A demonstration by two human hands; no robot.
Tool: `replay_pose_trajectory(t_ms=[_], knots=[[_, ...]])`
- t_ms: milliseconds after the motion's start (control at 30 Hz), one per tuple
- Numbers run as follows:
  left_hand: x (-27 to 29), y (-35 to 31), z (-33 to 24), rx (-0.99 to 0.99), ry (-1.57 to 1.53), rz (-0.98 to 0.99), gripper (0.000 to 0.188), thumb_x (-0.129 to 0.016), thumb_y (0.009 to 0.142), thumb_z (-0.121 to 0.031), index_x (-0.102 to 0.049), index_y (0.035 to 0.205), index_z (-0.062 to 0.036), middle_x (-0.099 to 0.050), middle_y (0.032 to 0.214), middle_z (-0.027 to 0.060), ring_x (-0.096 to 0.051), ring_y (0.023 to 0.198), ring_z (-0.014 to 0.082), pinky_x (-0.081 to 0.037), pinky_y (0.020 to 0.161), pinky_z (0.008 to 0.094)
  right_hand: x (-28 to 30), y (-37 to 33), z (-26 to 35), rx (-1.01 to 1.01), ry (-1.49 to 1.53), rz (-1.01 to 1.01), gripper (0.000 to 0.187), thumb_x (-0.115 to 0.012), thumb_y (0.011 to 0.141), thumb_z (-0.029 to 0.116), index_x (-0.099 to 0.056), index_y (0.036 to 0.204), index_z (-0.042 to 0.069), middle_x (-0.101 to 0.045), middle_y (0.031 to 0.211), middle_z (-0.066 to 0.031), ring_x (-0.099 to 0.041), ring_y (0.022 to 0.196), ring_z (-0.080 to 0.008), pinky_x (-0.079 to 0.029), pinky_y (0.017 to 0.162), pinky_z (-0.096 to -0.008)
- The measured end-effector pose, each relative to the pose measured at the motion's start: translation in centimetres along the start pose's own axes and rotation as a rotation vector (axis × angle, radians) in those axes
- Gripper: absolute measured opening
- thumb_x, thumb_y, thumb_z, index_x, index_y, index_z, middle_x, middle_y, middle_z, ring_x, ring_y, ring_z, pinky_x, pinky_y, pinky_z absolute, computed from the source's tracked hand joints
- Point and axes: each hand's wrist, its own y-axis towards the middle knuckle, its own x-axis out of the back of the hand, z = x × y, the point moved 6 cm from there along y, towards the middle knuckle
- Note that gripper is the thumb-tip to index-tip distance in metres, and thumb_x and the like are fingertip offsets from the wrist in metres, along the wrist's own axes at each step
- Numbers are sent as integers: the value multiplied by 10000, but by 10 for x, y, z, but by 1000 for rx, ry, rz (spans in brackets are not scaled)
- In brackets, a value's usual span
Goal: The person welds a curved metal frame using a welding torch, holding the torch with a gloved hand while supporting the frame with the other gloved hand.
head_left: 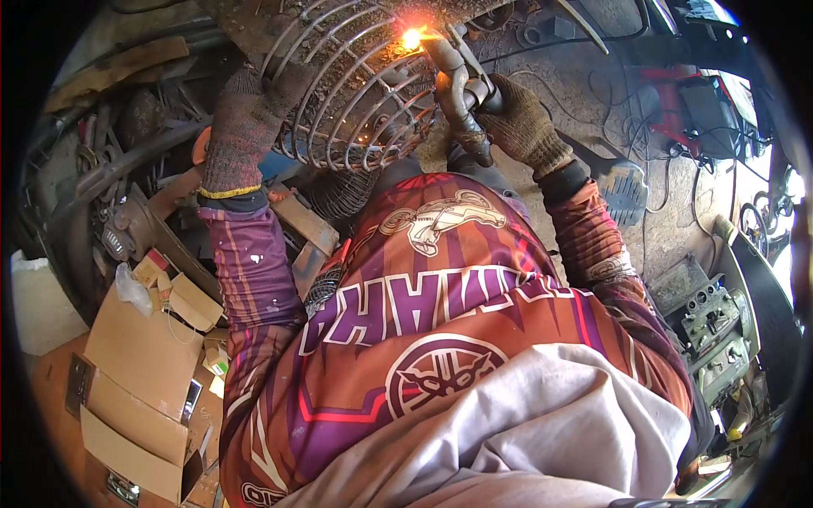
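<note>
Just to the right of the left hand, in a red-brown knitted glove with a yellow-edged cuff, is one round, basket-like cage of curved grey metal rods. The left hand lies against its left side, but its fingers are lost in shadow and I cannot tell whether they grip. The right hand, in a brown knitted glove, is closed around one thick, bent grey metal tool beside the cage's right side. One bright orange-white glow burns just beyond the tool's far end, to the left of the right hand. Nearer the body and left of the left hand sits one brown cardboard box with spread flaps; its contents cannot be made out. One crumpled clear plastic bag lies on it. Well to the right of the right hand stands one black and red box-shaped machine.
</note>
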Motion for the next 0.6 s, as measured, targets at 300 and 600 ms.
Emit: replay_pose_trajectory(t_ms=[300,600], knots=[[-7,-2,-2,41,-92,34,339,-351,982,-65,-407,1292,59,-533,1221,197,-587,1085,276,-511,962,347,3,-1,8,-33,-171,-11,496,-729,737,364,-596,1087,39,-659,953,-186,-647,896,-328,-507,762,-389],[-9,-1,8,59,-284,50,305,-428,953,-16,-441,1252,45,-553,1160,129,-587,1061,202,-521,937,288,2,1,11,15,-146,-6,478,-722,750,333,-590,1103,38,-664,948,-179,-651,896,-318,-510,765,-384]])
